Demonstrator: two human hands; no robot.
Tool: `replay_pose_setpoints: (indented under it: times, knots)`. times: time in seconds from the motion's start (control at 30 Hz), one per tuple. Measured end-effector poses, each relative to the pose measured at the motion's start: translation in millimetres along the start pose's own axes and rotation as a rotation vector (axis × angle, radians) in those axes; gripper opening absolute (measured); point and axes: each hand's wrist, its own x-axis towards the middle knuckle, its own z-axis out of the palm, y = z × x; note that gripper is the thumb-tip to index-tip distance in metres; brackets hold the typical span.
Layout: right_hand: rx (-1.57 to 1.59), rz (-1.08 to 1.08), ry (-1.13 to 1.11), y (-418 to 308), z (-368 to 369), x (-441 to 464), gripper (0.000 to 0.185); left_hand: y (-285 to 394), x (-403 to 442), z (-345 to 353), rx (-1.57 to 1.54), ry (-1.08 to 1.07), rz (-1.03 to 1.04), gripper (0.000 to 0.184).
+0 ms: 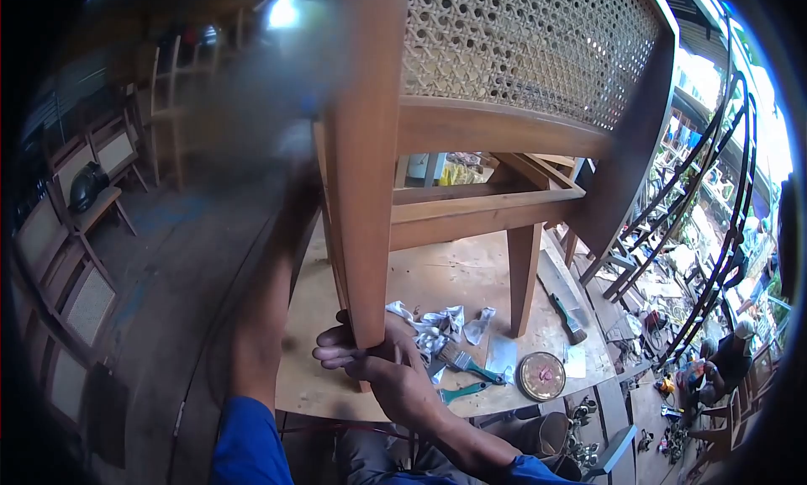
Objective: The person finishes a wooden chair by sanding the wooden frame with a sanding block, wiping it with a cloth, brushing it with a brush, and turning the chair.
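Observation:
A wooden chair frame (367, 166) with a woven cane panel (504, 52) stands tilted over a worktable (454, 271). At the lower end of its nearest leg is my right hand (399, 371), palm up, with the fingers closed around the wood. My left arm (269, 308) reaches up along the leg's left side. A blur and the chair hide its hand, so its fingers cannot be made out. Near my right hand lie crumpled rags (441, 321), a paintbrush (471, 363), a green-handled tool (462, 392) and a round tin (542, 376). Another brush (567, 318) lies farther right.
Several cane-panelled chairs (88, 308) stand along the left side on the wooden floor (168, 258). Dark looped cables (744, 149) hang at the right. Beyond them, a person (730, 355) sits low among scattered objects. A second chair leg (523, 275) rests on the tabletop.

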Motion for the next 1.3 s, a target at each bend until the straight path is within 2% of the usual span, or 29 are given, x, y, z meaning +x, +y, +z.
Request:
replay_pose_setpoints:
  times: [0.1,0.17,0.27,0.3,0.33,0.4,0.43,0.47,0.53,0.57,0.63,0.7,0.73,0.83,0.87,0.9,0.93,0.97,1.0,1.03,1.1,1.13,1.17,1.2,1.27,1.3]
  knots:
    - [-0.035,0.06,0.016,-13.6,-2.4,-3.9,0.064,7.5,-3.1,8.1,-0.04,-0.002,-0.014,0.063]
    - [0.176,0.069,-0.055,-14.5,-18.4,-11.4,0.068,13.2,-8.9,14.6,-0.059,0.003,-0.022,0.065]
    - [0.277,0.029,-0.162,-23.6,-43.1,-21.0,0.076,16.9,-18.7,18.6,-0.076,0.025,-0.024,0.068]
    - [0.329,0.059,-0.131,-26.0,-52.4,-24.7,0.08,17.2,-24.2,16.0,-0.073,0.029,-0.032,0.068]
    - [0.358,0.066,-0.073,-36.2,-54.3,-33.3,0.083,18.8,-29.7,10.1,-0.099,-0.011,-0.039,0.078]
    - [0.36,-0.008,-0.095,-45.6,-75.6,-44.0,0.081,26.9,-44.3,19.2,-0.121,-0.042,-0.041,0.091]
    - [0.331,-0.064,-0.025,-51.4,-83.8,-52.3,0.081,36.2,-58.4,45.6,-0.135,0.083,-0.025,0.092]
    - [0.344,-0.095,0.046,-59.0,-88.9,-55.2,0.075,42.9,-68.5,58.0,-0.147,0.21,-0.008,0.092]
    - [0.361,-0.158,0.188,-74.5,-98.9,-61.1,0.065,26.6,-67.9,31.9,-0.159,0.276,0.007,0.091]
    - [0.266,-0.241,0.397,-80.0,-99.5,-60.4,0.06,27.6,-71.1,30.7,-0.178,0.328,0.016,0.09]
    - [0.259,-0.268,0.368,-92.6,-130.8,-58.0,0.051,31.2,-86.2,50.1,-0.158,0.336,0.101,0.088]
    - [0.2,-0.313,0.482,-97.6,-170.7,-55.3,0.05,28.9,-104.6,78.9,-0.137,0.341,0.182,0.085]
    - [0.336,-0.278,0.404,-107.3,-184.5,-55.8,0.046,27.2,-109.6,89.4,-0.169,0.328,0.232,0.081]
    - [0.272,-0.363,0.503,-134.2,-207.3,-40.5,0.037,18.4,-127.8,126.2,-0.225,0.332,0.321,0.07]
    - [0.269,-0.352,0.493,-136.9,-224.8,-37.0,0.037,13.0,-135.5,143.0,-0.219,0.322,0.355,0.065]
    - [-0.079,-0.427,0.536,-140.4,-245.9,-31.5,0.032,0.1,-137.8,145.2,-0.241,0.308,0.341,0.062]
    - [-0.214,-0.465,0.565,-145.2,-270.2,-27.1,0.028,-2.9,-143.7,163.6,-0.23,0.229,0.363,0.062]
    - [-0.136,-0.458,0.569,-152.5,-296.8,-22.1,0.024,-31.7,-144.3,152.6,-0.199,0.178,0.324,0.059]
    - [0.127,-0.416,0.544,-164.0,-327.4,-15.7,0.021,-33.5,-151.1,178.9,-0.075,0.277,0.409,0.058]
    - [0.29,-0.38,0.545,-173.6,-353.1,-9.1,0.017,-27.7,-157.8,205.5,-0.115,0.238,0.358,0.066]
    - [0.465,-0.374,0.618,-188.7,-389.9,3.9,0.015,-47.2,-173.5,214.9,0.033,0.143,0.046,0.093]
    - [0.467,-0.393,0.659,-192.3,-392.4,8.8,0.018,-59.3,-174.3,226.0,0.039,0.092,0.117,0.099]
    - [0.468,-0.413,0.7,-195.9,-393.5,13.9,0.021,-65.7,-178.6,230.7,0.24,0.035,0.131,0.101]
    - [0.468,-0.432,0.74,-199.6,-395.8,19.2,0.024,-69.6,-178.5,229.6,0.243,0.037,0.143,0.101]
    - [0.453,-0.413,0.632,-198.7,-419.0,24.5,0.028,-78.4,-175.0,225.5,0.434,-0.243,0.215,0.102]
    - [0.368,-0.426,0.602,-191.4,-428.6,18.1,0.027,-78.9,-172.6,210.6,0.579,-0.307,0.173,0.092]
